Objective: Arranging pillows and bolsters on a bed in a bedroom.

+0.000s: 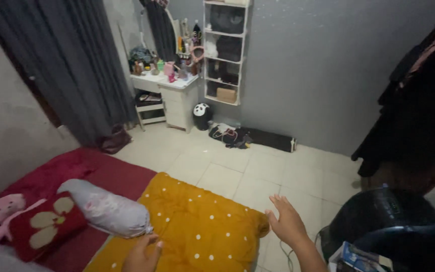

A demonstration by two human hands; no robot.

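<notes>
Head cam, looking down across a bed toward far wall. Yellow quilt (197, 226) w/ white dots lies lower centre of frame, on the bed's near edge, its right corner overhanging the tiled floor (237, 171).

Left hand (143, 254) at bottom centre-left, resting on the quilt, fingers curled down into the fabric; whether it pinches cloth or only presses, can't tell. Right hand (288, 221) lower centre-right, just beside the quilt's right corner, palm away, fingers straight and slightly spread, holding nothing; appears over the floor, not touching the quilt.

Around it: grey bolster pillow (106, 209) w/ faint print lies just left of quilt, its end close to left hand. Further left, red cushion (46, 226) w/ cream shapes, and pink plush toy (1, 207) at the left edge. All on a dark red bedsheet (112, 174).

Lower right: black rounded appliance (383, 211), partly cut by frame; kind unclear.

Farther out: white dressing table (177, 98) upper centre-left, top crowded w/ small bottles and items too small to tell. White open shelf unit (226, 50) just right of it, against grey wall. Small panda-faced bin (202, 116) on floor at table's foot, w/ dark bags (232, 136) beside. Grey curtain (66, 60) upper left. Dark clothes (419, 90) hang at right edge.
</notes>
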